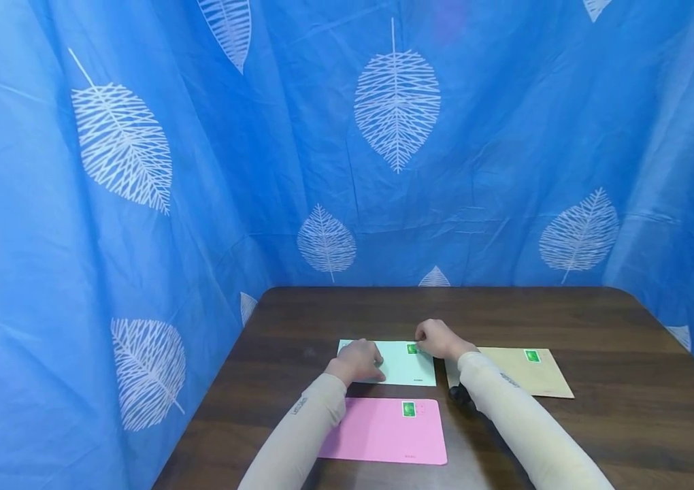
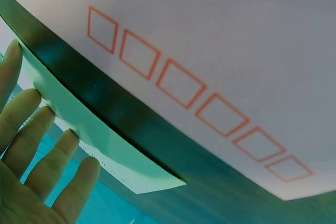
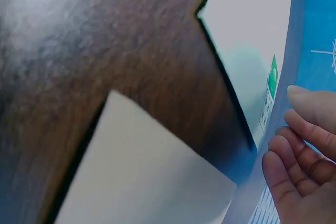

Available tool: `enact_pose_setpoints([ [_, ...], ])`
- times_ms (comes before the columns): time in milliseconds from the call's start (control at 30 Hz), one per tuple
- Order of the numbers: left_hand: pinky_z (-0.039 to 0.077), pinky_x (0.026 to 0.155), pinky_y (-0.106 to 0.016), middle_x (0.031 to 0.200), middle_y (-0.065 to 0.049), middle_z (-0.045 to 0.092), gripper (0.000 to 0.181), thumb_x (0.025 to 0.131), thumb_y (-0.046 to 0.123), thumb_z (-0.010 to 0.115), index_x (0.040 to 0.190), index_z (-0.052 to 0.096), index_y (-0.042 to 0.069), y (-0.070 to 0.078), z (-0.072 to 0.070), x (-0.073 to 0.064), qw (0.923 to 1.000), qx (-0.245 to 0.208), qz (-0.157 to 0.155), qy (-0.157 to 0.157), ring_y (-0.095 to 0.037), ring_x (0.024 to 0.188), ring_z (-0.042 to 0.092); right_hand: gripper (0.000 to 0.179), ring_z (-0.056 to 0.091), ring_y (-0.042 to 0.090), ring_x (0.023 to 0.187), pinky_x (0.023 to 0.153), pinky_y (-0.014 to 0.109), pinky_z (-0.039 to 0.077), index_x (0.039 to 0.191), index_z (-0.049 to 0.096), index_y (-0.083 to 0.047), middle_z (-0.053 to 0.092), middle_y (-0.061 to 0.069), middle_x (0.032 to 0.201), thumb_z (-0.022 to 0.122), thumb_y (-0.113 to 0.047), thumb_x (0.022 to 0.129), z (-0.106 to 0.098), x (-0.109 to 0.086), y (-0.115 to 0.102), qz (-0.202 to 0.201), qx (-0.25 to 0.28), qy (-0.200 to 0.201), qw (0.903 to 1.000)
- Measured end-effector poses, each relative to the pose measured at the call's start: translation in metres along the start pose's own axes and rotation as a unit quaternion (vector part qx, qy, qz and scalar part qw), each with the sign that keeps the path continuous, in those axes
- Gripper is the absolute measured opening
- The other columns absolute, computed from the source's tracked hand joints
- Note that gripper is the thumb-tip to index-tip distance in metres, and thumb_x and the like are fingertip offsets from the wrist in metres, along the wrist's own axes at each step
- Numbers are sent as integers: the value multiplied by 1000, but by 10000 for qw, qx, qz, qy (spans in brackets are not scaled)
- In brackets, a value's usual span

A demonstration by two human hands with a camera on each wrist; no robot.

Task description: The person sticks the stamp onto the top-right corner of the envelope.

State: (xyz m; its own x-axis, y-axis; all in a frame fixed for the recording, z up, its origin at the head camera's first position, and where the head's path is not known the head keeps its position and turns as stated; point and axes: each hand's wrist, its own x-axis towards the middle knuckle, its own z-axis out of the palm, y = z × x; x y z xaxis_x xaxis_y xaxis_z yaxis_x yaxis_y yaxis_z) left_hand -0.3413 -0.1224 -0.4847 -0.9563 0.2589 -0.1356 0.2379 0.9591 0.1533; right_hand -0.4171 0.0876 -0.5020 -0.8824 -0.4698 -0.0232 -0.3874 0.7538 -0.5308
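Observation:
A mint-green envelope (image 1: 405, 367) with a green stamp (image 1: 411, 348) at its upper right lies on the dark wooden table. My left hand (image 1: 358, 361) is over its left end; in the left wrist view the fingertips (image 2: 71, 136) rest along the envelope (image 2: 105, 132), spread and only slightly bent. At the stamped upper right corner is my right hand (image 1: 438, 338). Its fingers curl loosely in the right wrist view, thumb (image 3: 310, 103) near the index finger, nothing visible between them, beside the envelope (image 3: 244, 51).
In front lies a pink envelope (image 1: 390, 432), partly under the left sleeve (image 1: 304, 429); orange postcode boxes (image 2: 181, 83) show on it. To the right is a beige envelope (image 1: 543, 378), partly behind the right sleeve (image 1: 518, 408). A blue leaf-print curtain (image 1: 475, 136) surrounds the table (image 1: 629, 422).

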Motion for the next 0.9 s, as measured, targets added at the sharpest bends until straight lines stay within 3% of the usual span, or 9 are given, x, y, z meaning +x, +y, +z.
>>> enact_pose_setpoints([
  [400,58,79,-35,112,2,75,32,80,37,82,107,79,18,3,-12,8,9996,214,187,-24,-16,100,70,21,60,18,71,65,34,51,105,69,3,69,12,91,59,-15,99,-36,-18,30,108,200,358,9991],
  [467,59,81,-35,112,1,76,32,83,36,80,108,79,16,1,-13,10,9995,178,252,-21,-17,101,71,25,64,22,79,71,38,54,110,67,5,70,15,98,57,-16,100,-42,-23,36,170,157,467,9986],
  [600,60,84,-37,112,0,76,30,91,35,72,111,78,14,-7,-15,15,9992,146,342,120,-18,103,72,37,64,43,109,94,53,53,123,61,12,66,29,119,54,-17,101,-50,-29,45,71,-113,750,9971],
  [700,58,68,-35,83,0,74,27,98,30,63,88,77,9,-16,-18,15,9992,128,306,208,-16,77,69,43,53,52,126,105,60,44,130,54,17,58,36,131,50,-17,103,-55,-30,50,-75,-226,888,9958],
  [767,49,56,-30,63,1,59,36,101,25,57,70,67,9,-22,-19,14,9992,142,271,257,-13,59,56,45,51,53,128,107,61,42,131,52,18,56,37,134,47,-17,104,-58,-31,52,-127,-247,955,9950],
  [833,40,51,-29,55,1,43,42,103,22,53,62,57,11,-27,-21,13,9994,126,210,252,-12,52,40,46,49,53,129,109,61,40,133,50,19,54,37,136,44,-18,105,-61,-33,54,-135,-283,980,9947],
  [900,40,52,-29,58,3,44,39,103,22,52,66,60,12,-33,-23,12,9993,181,146,285,-10,54,39,47,49,53,130,109,61,40,133,49,20,53,37,137,40,-17,106,-64,-36,55,-138,-323,937,9950],
])
